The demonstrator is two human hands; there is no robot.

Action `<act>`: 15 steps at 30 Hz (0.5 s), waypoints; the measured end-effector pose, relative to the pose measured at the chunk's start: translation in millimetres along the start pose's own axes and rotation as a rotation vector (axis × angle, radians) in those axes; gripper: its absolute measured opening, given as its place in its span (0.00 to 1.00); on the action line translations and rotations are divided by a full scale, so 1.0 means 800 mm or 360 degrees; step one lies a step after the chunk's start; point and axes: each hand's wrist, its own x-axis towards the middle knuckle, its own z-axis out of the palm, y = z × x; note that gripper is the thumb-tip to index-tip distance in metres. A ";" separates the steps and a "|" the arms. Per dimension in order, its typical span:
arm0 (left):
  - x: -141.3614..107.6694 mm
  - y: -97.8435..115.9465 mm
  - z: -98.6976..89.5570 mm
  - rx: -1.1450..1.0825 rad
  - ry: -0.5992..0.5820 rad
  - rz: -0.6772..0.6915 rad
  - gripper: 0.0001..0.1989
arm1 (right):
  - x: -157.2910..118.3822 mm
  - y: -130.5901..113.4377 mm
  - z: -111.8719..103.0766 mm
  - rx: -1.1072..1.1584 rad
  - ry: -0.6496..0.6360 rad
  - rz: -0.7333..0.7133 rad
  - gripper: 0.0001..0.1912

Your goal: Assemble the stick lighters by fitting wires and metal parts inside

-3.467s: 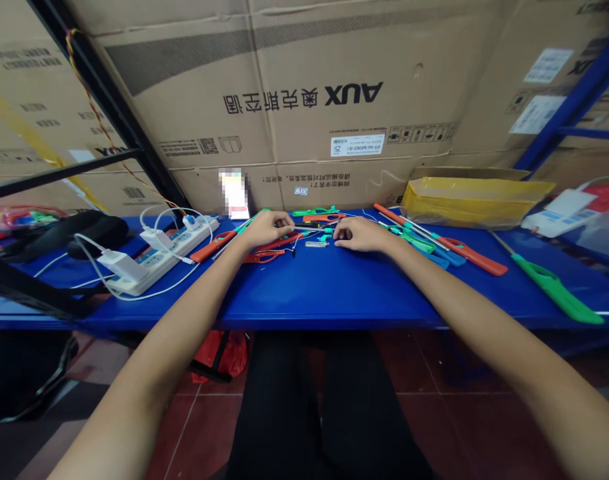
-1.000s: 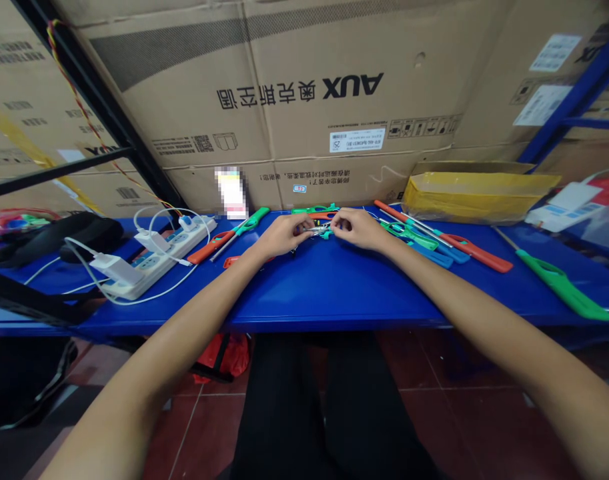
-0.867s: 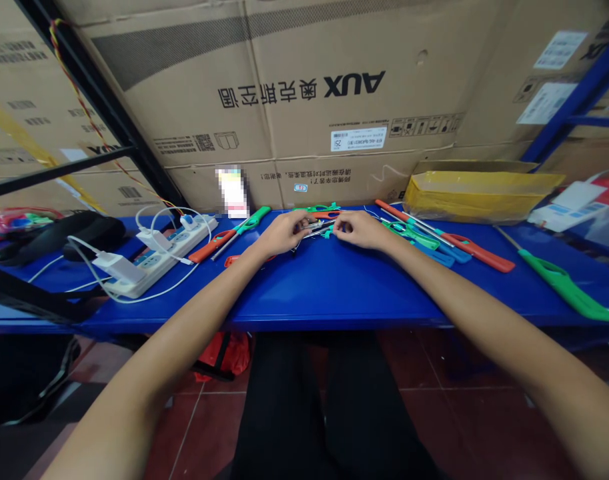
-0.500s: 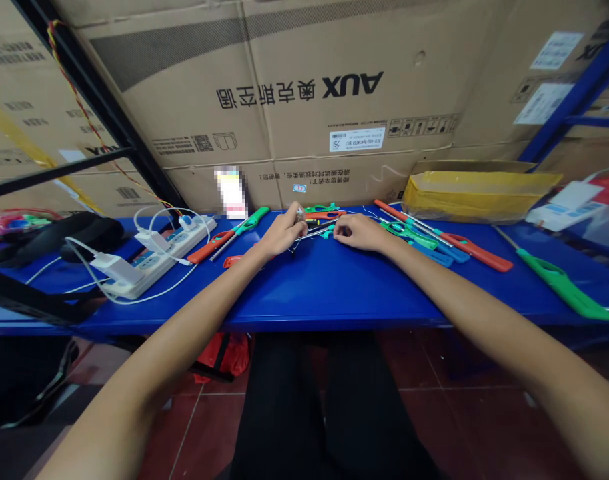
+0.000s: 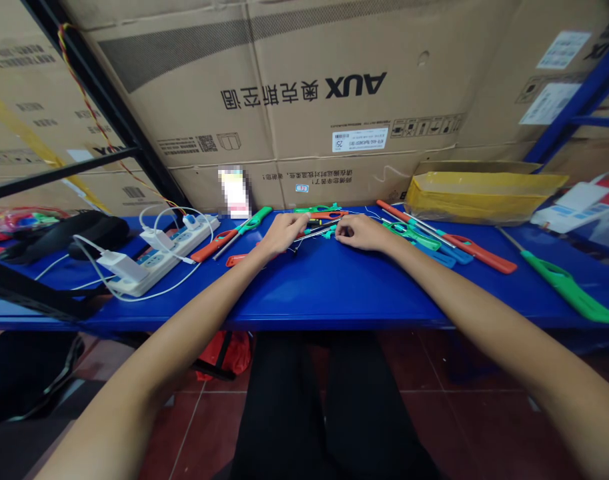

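Note:
My left hand point(image 5: 285, 233) is over loose lighter parts near the back of the blue table point(image 5: 304, 287), its fingers bent down with their tips hidden. To its right, my right hand point(image 5: 359, 232) curls its fingers into a pinch, and anything inside is too small to make out. Between the hands lie thin metal rods point(image 5: 317, 233) and a small teal-green piece point(image 5: 329, 232), close to my right fingertips. Just behind are an orange lighter part point(image 5: 329, 215) and a green lighter part point(image 5: 317, 208). A red-orange piece point(image 5: 234, 260) lies left of my left wrist.
Several long-necked lighters lie on the right, including an orange one point(image 5: 489, 257) and a green one point(image 5: 564, 287). Another orange-and-green lighter point(image 5: 219, 243) is at left, beside a white power strip point(image 5: 159, 261) with cables. A yellow-taped box point(image 5: 484, 197) stands at back right.
My left hand has lowered and turned over; the small shiny thing at its fingertips is no longer visible. My right hand stays nearly in place. The view has shifted slightly.

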 end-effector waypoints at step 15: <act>-0.001 0.001 -0.005 -0.0404 0.0004 -0.0003 0.16 | -0.001 -0.001 0.000 0.0038 0.0016 0.0001 0.08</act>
